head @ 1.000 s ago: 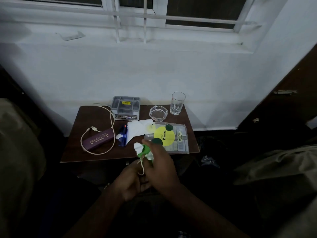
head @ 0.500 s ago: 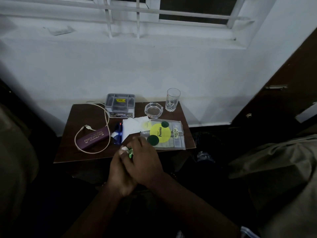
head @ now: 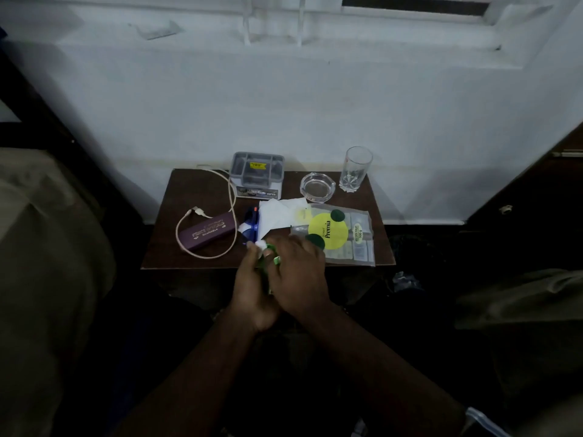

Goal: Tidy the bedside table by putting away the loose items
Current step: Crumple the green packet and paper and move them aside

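Purple case (head: 210,234) with gold lettering, yellow-and-green-dotted clear packet (head: 337,234), white tissue (head: 277,212), brown table (head: 202,190)

white wall (head: 284,105) (barred window (head: 410,7) above)

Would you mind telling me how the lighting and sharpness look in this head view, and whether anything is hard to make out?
The head view is dim and underexposed; the bedside table and the white wall above are the brightest areas. The surroundings sink into near black. The green and white wrapper between the left hand and right hand is soft and mostly hidden. Wide-angle distortion bends the window ledge.
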`<action>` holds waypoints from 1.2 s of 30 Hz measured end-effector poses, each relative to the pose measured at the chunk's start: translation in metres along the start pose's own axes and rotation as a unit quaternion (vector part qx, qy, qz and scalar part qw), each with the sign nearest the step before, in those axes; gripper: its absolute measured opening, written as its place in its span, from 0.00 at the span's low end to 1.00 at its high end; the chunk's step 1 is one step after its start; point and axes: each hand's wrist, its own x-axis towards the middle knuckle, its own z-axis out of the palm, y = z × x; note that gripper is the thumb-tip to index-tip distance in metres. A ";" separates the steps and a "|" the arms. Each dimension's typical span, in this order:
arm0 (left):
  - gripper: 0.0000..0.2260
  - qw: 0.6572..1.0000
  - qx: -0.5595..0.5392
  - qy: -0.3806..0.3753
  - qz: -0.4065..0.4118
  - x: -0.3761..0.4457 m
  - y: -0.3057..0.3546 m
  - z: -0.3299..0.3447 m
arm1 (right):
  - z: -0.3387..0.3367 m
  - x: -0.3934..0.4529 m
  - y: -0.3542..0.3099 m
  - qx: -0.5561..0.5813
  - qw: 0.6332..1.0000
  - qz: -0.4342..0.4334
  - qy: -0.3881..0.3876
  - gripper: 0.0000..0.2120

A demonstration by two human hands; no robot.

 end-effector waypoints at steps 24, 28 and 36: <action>0.16 0.962 0.190 0.163 0.107 0.131 0.008 -0.004 | 0.000 0.061 0.152 0.003 0.968 0.250 0.004 0.28; 0.14 0.954 0.233 0.147 0.117 0.140 0.004 -0.006 | 0.003 0.053 0.174 -0.037 0.950 0.310 -0.030 0.36; 0.14 0.964 0.201 0.153 0.079 0.137 0.008 -0.006 | -0.006 0.056 0.176 0.341 0.833 0.409 0.151 0.27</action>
